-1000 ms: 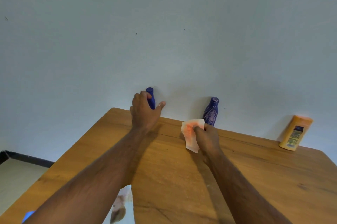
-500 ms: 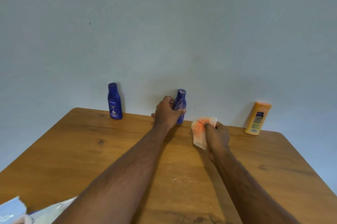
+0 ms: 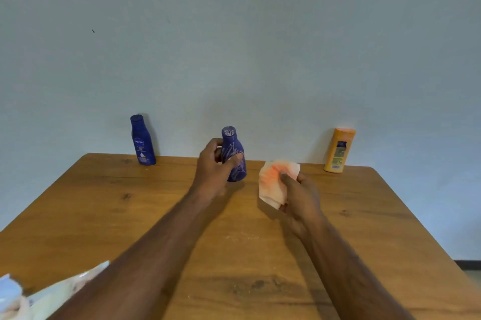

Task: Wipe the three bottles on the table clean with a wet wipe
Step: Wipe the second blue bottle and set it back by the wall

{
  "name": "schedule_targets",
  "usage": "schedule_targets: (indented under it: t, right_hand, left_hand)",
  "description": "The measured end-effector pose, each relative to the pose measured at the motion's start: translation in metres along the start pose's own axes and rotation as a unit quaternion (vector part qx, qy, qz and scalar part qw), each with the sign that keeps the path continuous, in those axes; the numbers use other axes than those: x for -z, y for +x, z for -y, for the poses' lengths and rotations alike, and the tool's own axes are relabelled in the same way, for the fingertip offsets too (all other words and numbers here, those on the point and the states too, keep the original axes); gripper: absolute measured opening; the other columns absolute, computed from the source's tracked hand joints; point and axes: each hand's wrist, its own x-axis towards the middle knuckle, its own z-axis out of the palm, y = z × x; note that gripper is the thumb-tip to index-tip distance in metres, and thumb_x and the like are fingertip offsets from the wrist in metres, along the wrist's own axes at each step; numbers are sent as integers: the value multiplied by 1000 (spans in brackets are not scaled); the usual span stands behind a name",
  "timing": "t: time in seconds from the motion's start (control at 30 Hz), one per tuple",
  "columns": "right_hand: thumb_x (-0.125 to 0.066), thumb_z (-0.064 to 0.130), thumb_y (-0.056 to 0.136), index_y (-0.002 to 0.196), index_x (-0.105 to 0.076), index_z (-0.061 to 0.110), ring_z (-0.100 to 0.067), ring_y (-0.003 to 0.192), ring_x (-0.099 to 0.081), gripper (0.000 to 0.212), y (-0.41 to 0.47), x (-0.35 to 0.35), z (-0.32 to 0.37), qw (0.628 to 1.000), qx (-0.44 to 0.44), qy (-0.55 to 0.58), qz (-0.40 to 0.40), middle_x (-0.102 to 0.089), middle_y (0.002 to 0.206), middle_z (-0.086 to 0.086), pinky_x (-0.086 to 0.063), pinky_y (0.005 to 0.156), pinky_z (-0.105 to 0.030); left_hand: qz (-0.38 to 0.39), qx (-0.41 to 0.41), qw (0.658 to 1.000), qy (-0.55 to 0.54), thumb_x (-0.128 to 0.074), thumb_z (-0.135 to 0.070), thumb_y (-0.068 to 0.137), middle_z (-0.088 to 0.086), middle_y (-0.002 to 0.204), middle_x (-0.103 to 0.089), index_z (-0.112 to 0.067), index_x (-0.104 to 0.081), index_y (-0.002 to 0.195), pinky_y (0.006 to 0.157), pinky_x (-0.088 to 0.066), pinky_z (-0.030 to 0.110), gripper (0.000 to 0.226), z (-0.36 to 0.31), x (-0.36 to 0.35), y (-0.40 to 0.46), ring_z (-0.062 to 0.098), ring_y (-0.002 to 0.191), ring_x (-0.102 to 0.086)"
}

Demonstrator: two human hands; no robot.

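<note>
The wooden desk (image 3: pixel 338 228), brown with dark knots and grain, carries three bottles along its far edge. Since half a second ago the left hand (image 3: pixel 212 172) has drawn the patterned purple bottle (image 3: pixel 234 155) off the far edge toward the desk's middle; its grip is curled around the narrow-necked body, thumb across the front. The right hand (image 3: pixel 302 197) has come nearer too, its grip pinching the crumpled wet wipe (image 3: pixel 276 181), white stained orange, just beside that bottle. The glossy blue Nivea bottle (image 3: pixel 141 141) stands near the far left corner, the flat-sided orange bottle (image 3: pixel 338 150) near the far right corner.
</note>
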Motion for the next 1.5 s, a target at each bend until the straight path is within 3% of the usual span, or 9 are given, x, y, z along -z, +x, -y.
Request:
schedule_targets:
  t: [0.2,0.4,0.57,0.73,1.0,1.13,1.23,1.33,1.5]
  right_hand:
    - [-58,1,97,126,-62,1,-30,101,-73,29,-93,21,-14,991,-35,93,87,-74,111,-18,-62,82,-43]
    - [-63,17,98,121,-65,9,-41,102,-71,25,-185,35,-49,997,5,62,36,-75,108,-18,-55,88,-62]
    - [-59,3,95,125,-62,-3,-37,104,-71,30,-239,42,-48,986,-16,123,111,-72,114,-24,-59,88,-46]
    - [-64,12,95,105,-75,9,-25,91,-70,15,-268,33,-36,984,160,29,69,-77,100,-14,-58,82,-44]
    - [-66,16,96,91,-74,19,1,55,-55,10,-290,17,-34,841,424,-322,96,-66,66,11,-38,51,-14]
    - [-60,11,98,128,-67,12,-9,105,-70,31,-295,17,-50,769,474,-419,85,-76,112,-6,-59,86,-28]
    - [-64,4,91,134,-60,8,-14,128,-51,44,-302,15,-57,733,525,-428,66,-63,134,-4,-47,106,-40]
    - [-64,3,90,120,-71,14,3,89,-68,32,-305,20,-63,783,494,-360,113,-77,100,11,-55,79,-13]
    - [-66,29,94,87,-78,15,-9,72,-69,21,-325,13,-66,968,223,-76,91,-79,82,-2,-54,63,-26]
  left_hand:
    - [31,-15,999,-23,-76,-27,82,-9,102,-75,-32,-65,113,76,-58,21,34,-32,51,-141,6,94,-71]
    - [55,-30,998,-25,-78,-24,85,-10,104,-75,-38,-68,111,80,-57,24,32,-39,79,-259,8,94,-71]
    - [35,-36,997,-55,-77,-16,85,-13,110,-74,-32,-64,116,86,-56,24,37,-41,86,-307,7,100,-70]
    - [53,-38,997,-42,-73,-14,85,-2,109,-74,-22,-66,119,86,-56,28,36,-37,86,-324,17,100,-70]
    - [59,-39,996,-49,-71,-16,89,-2,107,-74,-20,-67,119,80,-56,27,31,-34,83,-332,17,96,-70]
    - [57,-42,996,-53,-69,-12,92,-10,111,-74,-27,-65,122,83,-56,24,34,-35,80,-329,16,105,-70]
    - [54,-40,996,-60,-66,-6,94,-16,115,-73,-27,-63,125,87,-54,18,38,-34,79,-327,9,111,-68]
    - [33,-10,997,-76,-71,-11,91,-6,107,-76,-23,-69,116,84,-58,26,28,-27,83,-325,18,106,-71]
    - [43,2,994,-101,-67,3,87,8,103,-77,-14,-72,115,78,-59,36,33,-25,84,-324,26,97,-73]
